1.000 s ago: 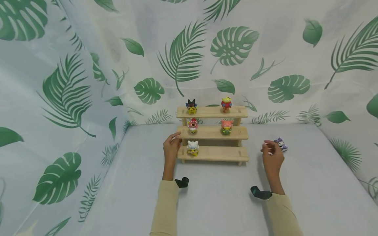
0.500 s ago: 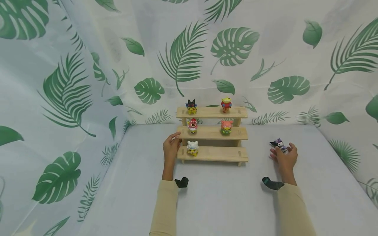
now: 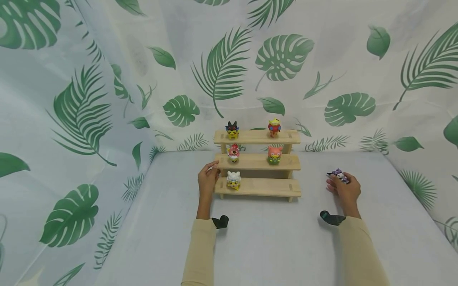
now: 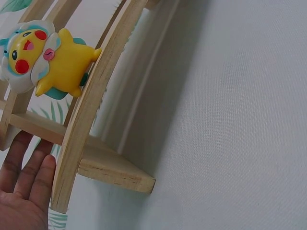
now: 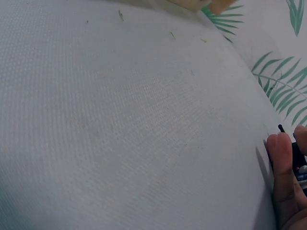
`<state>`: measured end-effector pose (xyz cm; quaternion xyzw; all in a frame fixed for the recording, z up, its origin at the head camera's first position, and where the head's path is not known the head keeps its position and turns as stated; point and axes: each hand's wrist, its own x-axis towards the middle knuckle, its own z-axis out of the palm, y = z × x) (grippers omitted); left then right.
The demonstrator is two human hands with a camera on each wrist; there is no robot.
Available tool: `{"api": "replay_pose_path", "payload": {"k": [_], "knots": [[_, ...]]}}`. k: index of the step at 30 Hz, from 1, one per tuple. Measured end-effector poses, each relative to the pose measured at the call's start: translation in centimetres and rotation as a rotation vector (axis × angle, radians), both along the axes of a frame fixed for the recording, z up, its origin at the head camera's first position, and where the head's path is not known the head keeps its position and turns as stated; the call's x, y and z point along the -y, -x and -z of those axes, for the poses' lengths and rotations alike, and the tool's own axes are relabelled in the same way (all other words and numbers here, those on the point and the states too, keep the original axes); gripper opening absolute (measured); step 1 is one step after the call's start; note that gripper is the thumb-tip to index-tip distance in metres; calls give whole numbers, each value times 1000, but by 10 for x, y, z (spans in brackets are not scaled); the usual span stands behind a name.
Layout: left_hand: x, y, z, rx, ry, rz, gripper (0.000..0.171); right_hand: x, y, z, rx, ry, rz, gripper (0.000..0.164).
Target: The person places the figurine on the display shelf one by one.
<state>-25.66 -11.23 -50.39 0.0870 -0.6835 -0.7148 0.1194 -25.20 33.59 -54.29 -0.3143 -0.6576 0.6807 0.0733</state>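
Note:
My right hand (image 3: 345,190) pinches a purple, black and white figurine (image 3: 340,176) at the right of the table. In the right wrist view only a sliver of that figurine (image 5: 301,173) shows behind the fingertips (image 5: 280,151). At the left end of a three-tier wooden display shelf (image 3: 262,186), my left hand (image 3: 208,179) rests its fingertips close by the middle tier. The left wrist view shows these fingers (image 4: 41,179) lying fairly straight against the shelf's side. Nearest to them, a yellow figurine in a white hood (image 3: 233,180) stands on the bottom tier.
A pink figurine (image 3: 274,155) and a red-and-white one (image 3: 233,153) occupy the middle tier. Up top stand a dark-eared yellow figurine (image 3: 232,130) and a red-suited one (image 3: 274,127). Leaf-printed sheeting (image 3: 304,87) encloses the pale tabletop (image 3: 272,238) at the back and sides.
My right hand has moved right to the purple figurine and taken hold of it between thumb and fingers. My left hand has stayed at the shelf's end.

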Motion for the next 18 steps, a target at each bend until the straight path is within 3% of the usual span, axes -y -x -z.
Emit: {"api": "replay_pose_path", "payload": {"k": [5, 11, 16, 18], "knots": [[-1, 3, 6, 0, 12, -28, 28, 0, -1, 2, -30, -110, -17, 67], [-1, 3, 4, -2, 14, -30, 26, 2, -1, 5, 37, -317, -62, 66], [0, 1, -2, 17, -8, -14, 25, 4, -4, 5, 58, -352, -80, 67], [1, 0, -4, 17, -18, 5, 26, 4, -6, 4, 55, -318, -67, 65]]}}
